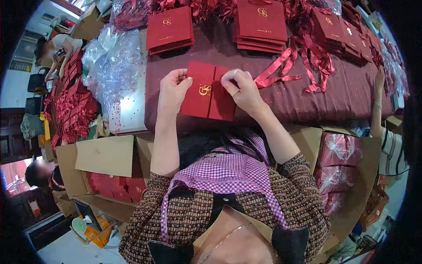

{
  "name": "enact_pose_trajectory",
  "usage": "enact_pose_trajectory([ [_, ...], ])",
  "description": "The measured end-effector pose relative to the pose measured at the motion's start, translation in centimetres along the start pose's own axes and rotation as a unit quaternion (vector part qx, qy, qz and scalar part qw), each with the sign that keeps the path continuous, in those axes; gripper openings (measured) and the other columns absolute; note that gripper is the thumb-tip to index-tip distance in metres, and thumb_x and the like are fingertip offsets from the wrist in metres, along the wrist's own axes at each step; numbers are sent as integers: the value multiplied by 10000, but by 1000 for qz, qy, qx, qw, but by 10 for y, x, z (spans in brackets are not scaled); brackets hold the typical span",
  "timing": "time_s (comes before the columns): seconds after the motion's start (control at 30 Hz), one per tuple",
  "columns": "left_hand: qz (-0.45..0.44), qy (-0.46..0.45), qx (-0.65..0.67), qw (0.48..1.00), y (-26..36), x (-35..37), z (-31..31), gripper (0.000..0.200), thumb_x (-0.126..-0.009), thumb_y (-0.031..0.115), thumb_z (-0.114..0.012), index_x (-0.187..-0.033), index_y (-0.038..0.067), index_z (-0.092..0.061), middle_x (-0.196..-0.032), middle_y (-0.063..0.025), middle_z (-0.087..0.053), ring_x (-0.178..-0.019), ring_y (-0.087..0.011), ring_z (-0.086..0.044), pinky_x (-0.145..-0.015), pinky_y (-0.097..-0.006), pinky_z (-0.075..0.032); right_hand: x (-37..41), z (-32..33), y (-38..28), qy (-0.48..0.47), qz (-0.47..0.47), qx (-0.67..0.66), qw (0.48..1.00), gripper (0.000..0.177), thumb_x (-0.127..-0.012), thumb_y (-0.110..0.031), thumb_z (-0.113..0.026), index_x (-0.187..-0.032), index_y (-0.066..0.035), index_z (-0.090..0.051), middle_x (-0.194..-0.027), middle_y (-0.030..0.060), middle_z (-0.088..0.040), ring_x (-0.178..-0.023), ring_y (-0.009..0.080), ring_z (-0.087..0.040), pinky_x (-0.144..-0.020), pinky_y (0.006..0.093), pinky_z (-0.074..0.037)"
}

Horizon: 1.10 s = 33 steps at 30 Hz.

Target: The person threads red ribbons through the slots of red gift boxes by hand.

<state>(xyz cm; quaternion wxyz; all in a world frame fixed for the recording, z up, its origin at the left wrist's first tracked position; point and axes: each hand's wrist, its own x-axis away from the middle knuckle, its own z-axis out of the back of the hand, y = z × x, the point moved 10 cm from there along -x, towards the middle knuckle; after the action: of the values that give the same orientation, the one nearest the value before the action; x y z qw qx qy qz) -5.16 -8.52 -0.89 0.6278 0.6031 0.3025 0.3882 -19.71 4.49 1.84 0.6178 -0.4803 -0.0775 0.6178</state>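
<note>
A flat red card box (200, 99) with a gold emblem is held up over the front edge of the dark red cloth. My left hand (173, 90) is closed on its left edge, thumb on the front. At its upper right, my right hand (244, 90) has its fingers bent and pressed together on the box's right part. A vertical seam runs down the box between the emblem and my right hand. Behind it, stacks of similar red boxes (170, 30) lie on the cloth, and loose red ribbons (281, 72) lie to the right.
Red bagged packs fill an open carton (369, 176) at the right; another carton (70, 163) at the left holds red boxes. Clear plastic bags (112, 66) lie left of the cloth (343, 101). Other people are at the far left and right, one with an arm (378, 101) by the table.
</note>
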Motion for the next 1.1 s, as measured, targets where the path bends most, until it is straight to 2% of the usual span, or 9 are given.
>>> enact_pose_trajectory([
  [0.07,-10,-4,11,1000,3,3,-2,240,-807,-8,-627,-1045,-39,-633,-879,-27,-636,-778,-71,-559,-720,-206,-464,1,10,7,63,-45,-81,994,134,-829,-93,-651,-933,-61,-573,-855,102,-633,-821,295,-593,-771,381,-438],
  [0.1,-6,-6,15,1000,1,5,-5,240,-807,-8,-627,-1045,-39,-633,-879,-27,-636,-778,-71,-559,-720,-206,-464,4,9,12,57,-105,-127,985,145,-816,-82,-659,-938,-63,-583,-859,98,-623,-817,301,-581,-751,380,-441],
  [0.13,-9,-6,16,1000,3,6,-5,235,-807,-6,-628,-1040,-40,-633,-871,-22,-631,-769,-67,-553,-713,-206,-462,1,11,7,57,-105,-127,985,145,-816,-82,-659,-938,-63,-583,-859,98,-623,-817,301,-581,-751,380,-441],
  [0.23,-18,-5,21,1000,9,8,-7,229,-807,-2,-631,-1032,-39,-631,-856,-12,-621,-753,-62,-540,-702,-207,-460,-7,14,-20,32,10,-39,999,152,-821,-103,-658,-959,-77,-601,-894,86,-616,-834,275,-579,-751,375,-425],
  [0.37,-33,-4,2,999,23,15,-11,228,-806,5,-637,-1029,-39,-627,-844,-4,-611,-738,-58,-525,-690,-208,-454,-8,8,-22,20,5,-12,1000,145,-821,-107,-659,-953,-75,-608,-873,82,-621,-820,269,-580,-753,365,-414],
  [0.57,-55,1,-26,998,31,20,-12,223,-811,8,-637,-1030,-37,-627,-833,6,-601,-723,-51,-513,-673,-204,-447,-9,17,-28,114,-26,-34,993,144,-823,-121,-662,-946,-67,-611,-844,73,-634,-791,250,-598,-764,349,-402],
  [0.77,-66,0,-31,997,36,24,-13,213,-816,8,-635,-1026,-28,-630,-823,13,-590,-718,-47,-507,-657,-202,-442,-13,10,-45,70,50,33,996,128,-801,-125,-678,-912,-87,-627,-817,51,-632,-769,222,-597,-744,342,-387],
  [0.97,-66,0,-49,997,41,26,-16,203,-815,6,-637,-1014,-29,-629,-802,17,-590,-704,-45,-501,-647,-204,-440,-12,21,-43,137,30,-12,990,111,-784,-120,-691,-876,-96,-633,-790,27,-630,-746,198,-591,-747,330,-375],
  [1.1,-84,-10,-52,995,40,26,-19,202,-818,16,-642,-1015,-26,-627,-792,15,-592,-701,-49,-502,-649,-210,-445,-14,21,-44,139,1,-32,990,114,-784,-90,-689,-888,-98,-644,-820,21,-645,-793,192,-559,-793,320,-371],
])
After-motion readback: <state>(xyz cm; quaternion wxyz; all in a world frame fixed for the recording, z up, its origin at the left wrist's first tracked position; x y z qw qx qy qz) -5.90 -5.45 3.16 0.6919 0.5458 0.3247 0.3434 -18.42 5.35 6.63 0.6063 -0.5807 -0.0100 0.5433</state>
